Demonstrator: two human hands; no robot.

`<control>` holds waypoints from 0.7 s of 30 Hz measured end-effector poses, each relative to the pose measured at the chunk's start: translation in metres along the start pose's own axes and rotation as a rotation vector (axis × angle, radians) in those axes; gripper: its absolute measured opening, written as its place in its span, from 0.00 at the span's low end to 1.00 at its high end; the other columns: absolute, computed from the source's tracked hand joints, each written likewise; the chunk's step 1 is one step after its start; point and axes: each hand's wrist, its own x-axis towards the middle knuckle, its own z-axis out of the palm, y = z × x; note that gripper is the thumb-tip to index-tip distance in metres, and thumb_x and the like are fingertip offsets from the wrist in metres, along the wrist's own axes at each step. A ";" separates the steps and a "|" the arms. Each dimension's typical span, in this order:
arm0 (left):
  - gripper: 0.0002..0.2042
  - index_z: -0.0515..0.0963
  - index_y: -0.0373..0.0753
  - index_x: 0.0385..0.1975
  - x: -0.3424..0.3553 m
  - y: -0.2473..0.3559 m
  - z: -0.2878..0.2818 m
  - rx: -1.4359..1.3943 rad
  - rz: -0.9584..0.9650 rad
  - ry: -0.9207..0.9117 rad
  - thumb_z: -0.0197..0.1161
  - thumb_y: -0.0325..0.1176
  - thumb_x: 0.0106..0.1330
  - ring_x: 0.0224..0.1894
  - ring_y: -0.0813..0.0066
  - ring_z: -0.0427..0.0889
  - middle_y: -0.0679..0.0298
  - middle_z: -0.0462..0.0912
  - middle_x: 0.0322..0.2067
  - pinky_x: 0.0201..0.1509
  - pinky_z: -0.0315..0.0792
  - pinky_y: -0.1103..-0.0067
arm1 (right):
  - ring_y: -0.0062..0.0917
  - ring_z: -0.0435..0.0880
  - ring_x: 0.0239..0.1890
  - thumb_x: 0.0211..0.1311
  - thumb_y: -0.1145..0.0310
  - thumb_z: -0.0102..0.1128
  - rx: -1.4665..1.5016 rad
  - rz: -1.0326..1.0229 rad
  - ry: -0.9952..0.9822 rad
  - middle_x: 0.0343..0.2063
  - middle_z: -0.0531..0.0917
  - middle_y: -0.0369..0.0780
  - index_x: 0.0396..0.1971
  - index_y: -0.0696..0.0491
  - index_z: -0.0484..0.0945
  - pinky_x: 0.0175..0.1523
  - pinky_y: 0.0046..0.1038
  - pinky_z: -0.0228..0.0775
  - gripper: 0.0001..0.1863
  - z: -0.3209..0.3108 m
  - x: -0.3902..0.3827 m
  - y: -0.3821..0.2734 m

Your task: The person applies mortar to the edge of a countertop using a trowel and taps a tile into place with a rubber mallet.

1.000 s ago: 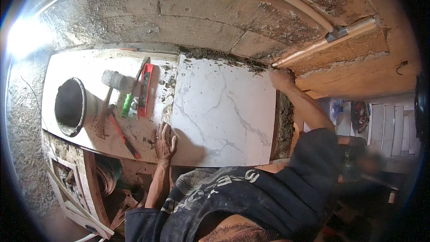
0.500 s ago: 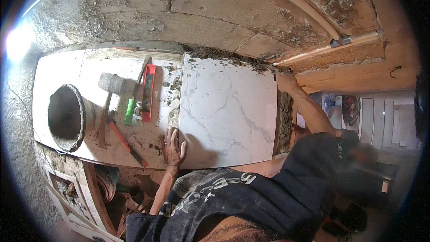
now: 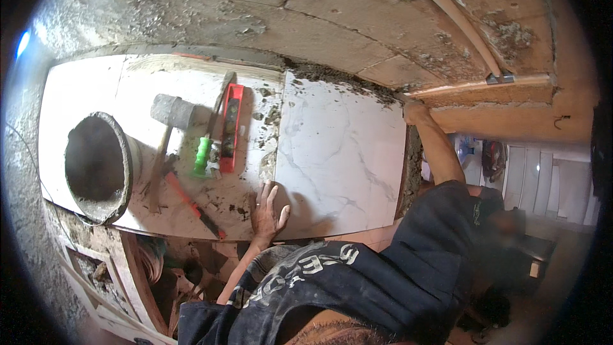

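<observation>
A white marble-patterned tile (image 3: 341, 147) lies on the counter. My left hand (image 3: 269, 211) rests flat near the front end of its left seam, fingers stretched and somewhat apart, holding nothing. At the tile's far right corner is my right hand (image 3: 416, 114); its fingers are bent down and mostly hidden, so their grip does not show. Left of the seam lie a red spirit level (image 3: 231, 129), a tool with a green handle (image 3: 202, 156), a mallet with a grey head (image 3: 172, 112) and a red-and-black tool (image 3: 195, 204). Mortar crumbs are scattered around them.
A mortar-smeared bucket (image 3: 131, 160) stands on the left tiles. Wet mortar (image 3: 341, 80) runs along the back wall, and more borders the right tile edge. A pipe (image 3: 453, 13) crosses the wall. Beyond my right arm is a dim, blurred shape, perhaps another person.
The view has shifted, so the counter and tools appear farther right. Both hands stay at about the same places on the tile.
</observation>
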 end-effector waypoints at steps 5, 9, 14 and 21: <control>0.30 0.63 0.38 0.60 0.000 -0.002 0.000 -0.099 0.004 0.027 0.60 0.44 0.59 0.68 0.56 0.56 0.54 0.61 0.64 0.69 0.46 0.57 | 0.47 0.82 0.41 0.44 0.78 0.54 -0.015 -0.176 -0.106 0.40 0.82 0.54 0.49 0.61 0.73 0.44 0.42 0.76 0.25 -0.046 -0.017 -0.032; 0.30 0.63 0.38 0.60 -0.003 -0.002 0.001 -0.112 -0.019 0.046 0.60 0.44 0.59 0.67 0.56 0.58 0.55 0.62 0.64 0.69 0.47 0.57 | 0.48 0.82 0.42 0.51 0.76 0.53 0.091 -0.191 0.385 0.39 0.82 0.53 0.56 0.60 0.68 0.47 0.45 0.75 0.28 -0.026 -0.037 -0.036; 0.30 0.63 0.38 0.60 -0.003 -0.003 -0.001 -0.116 0.000 0.064 0.60 0.44 0.59 0.66 0.55 0.60 0.55 0.63 0.63 0.69 0.48 0.56 | 0.45 0.82 0.42 0.62 0.74 0.43 0.180 -0.128 0.430 0.40 0.81 0.53 0.54 0.58 0.66 0.47 0.43 0.74 0.19 0.047 -0.017 -0.025; 0.29 0.62 0.37 0.60 0.001 0.002 -0.006 -0.040 -0.002 0.099 0.60 0.41 0.60 0.66 0.53 0.60 0.52 0.63 0.63 0.68 0.52 0.58 | 0.45 0.82 0.45 0.65 0.69 0.40 0.108 -0.079 0.191 0.44 0.81 0.51 0.53 0.54 0.69 0.47 0.42 0.75 0.18 0.054 -0.004 0.018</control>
